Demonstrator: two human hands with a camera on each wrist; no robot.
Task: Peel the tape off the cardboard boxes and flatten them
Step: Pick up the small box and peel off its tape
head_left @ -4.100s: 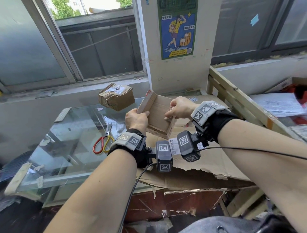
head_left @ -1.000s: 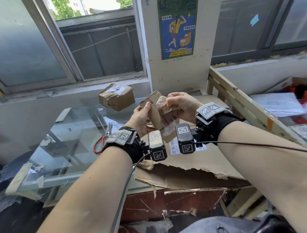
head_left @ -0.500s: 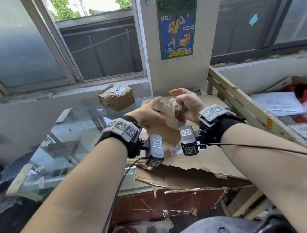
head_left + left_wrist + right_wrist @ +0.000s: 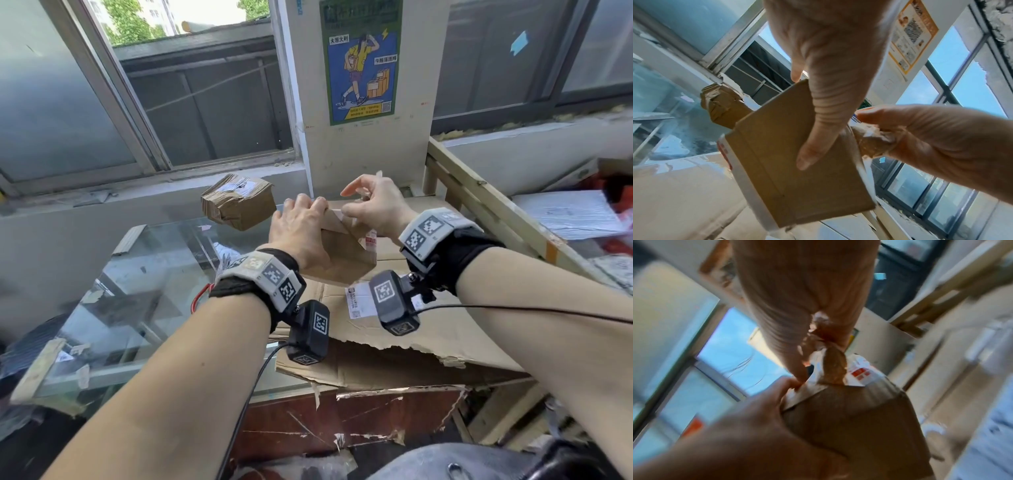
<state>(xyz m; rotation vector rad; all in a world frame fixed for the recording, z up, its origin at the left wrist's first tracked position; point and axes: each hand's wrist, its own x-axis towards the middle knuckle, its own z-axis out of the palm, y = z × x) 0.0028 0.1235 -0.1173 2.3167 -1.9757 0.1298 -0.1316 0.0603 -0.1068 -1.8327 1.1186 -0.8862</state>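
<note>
A small brown cardboard box [image 4: 346, 255] is held above the flattened cardboard on the table. My left hand [image 4: 301, 229] grips it from above, with the thumb [image 4: 818, 129] lying across one face. My right hand [image 4: 366, 205] pinches a strip of tape [image 4: 828, 365] at the box's top edge and holds a crumpled wad of peeled tape [image 4: 873, 144] in its palm. White tape with red print [image 4: 725, 151] still runs along one box edge. A second box [image 4: 239, 202], wrapped in tape, sits farther back left on the glass.
A glass tabletop [image 4: 137, 274] lies to the left, with red-handled scissors [image 4: 200, 298] partly hidden behind my left wrist. A large torn cardboard sheet [image 4: 428, 335] covers the table under my hands. A wooden frame [image 4: 479, 198] and papers [image 4: 565, 212] stand at the right.
The box has turned and come down lower. My left hand has shifted from the side to over its top. My right hand has moved to the top edge, pulling tape.
</note>
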